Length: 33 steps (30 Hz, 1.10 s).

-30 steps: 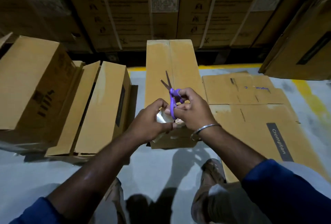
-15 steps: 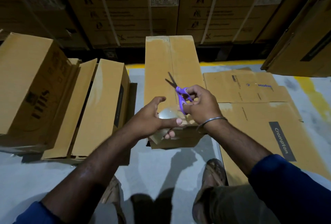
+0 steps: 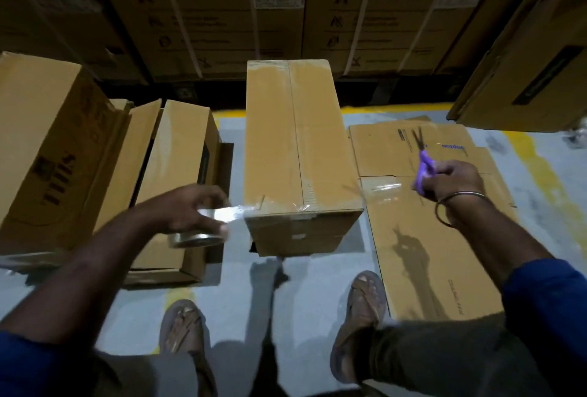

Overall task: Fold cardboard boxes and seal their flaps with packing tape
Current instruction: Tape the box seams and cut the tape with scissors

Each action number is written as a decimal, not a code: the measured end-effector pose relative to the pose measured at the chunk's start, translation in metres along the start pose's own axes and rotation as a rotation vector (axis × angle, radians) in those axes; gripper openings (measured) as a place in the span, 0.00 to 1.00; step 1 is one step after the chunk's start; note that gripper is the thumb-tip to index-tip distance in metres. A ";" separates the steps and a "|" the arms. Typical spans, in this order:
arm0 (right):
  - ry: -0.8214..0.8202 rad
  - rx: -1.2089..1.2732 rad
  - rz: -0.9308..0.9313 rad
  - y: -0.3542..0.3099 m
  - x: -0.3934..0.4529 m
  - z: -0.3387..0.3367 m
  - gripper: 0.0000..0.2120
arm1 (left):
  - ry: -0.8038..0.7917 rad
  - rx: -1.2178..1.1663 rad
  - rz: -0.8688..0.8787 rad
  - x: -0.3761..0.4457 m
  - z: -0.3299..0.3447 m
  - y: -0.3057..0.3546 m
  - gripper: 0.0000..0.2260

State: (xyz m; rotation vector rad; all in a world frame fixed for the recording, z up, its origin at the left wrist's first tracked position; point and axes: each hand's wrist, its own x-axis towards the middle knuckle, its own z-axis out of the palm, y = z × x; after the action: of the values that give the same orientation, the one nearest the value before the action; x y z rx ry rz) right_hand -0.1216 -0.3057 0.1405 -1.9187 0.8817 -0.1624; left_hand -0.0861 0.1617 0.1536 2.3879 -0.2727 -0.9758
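Beside the box (image 3: pixel 298 148), left hand (image 3: pixel 190 209) grips tape roll (image 3: pixel 195 237).

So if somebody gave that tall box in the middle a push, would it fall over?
Probably a hard shove near the top could tip it: the box stands on a small end. It likely feels stiff, since its flaps are closed and taped. Its weight can't be told. The left hand holds the tape roll beside it; the right hand holds scissors.
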 end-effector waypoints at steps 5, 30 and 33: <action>0.057 -0.196 0.109 0.038 0.007 -0.023 0.15 | 0.095 0.107 -0.069 0.017 -0.006 -0.052 0.13; 0.032 -0.253 0.261 0.095 0.039 0.078 0.09 | 0.073 0.240 -0.117 0.071 -0.006 -0.086 0.07; -0.031 -0.246 0.336 0.120 0.040 0.105 0.13 | 0.076 0.220 -0.111 0.077 -0.003 -0.093 0.06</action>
State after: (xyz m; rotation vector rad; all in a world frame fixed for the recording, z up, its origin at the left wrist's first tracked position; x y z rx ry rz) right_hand -0.1051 -0.2855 -0.0220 -1.9555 1.2338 0.1840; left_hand -0.0306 0.2118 0.0591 2.6586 -0.2324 -0.9442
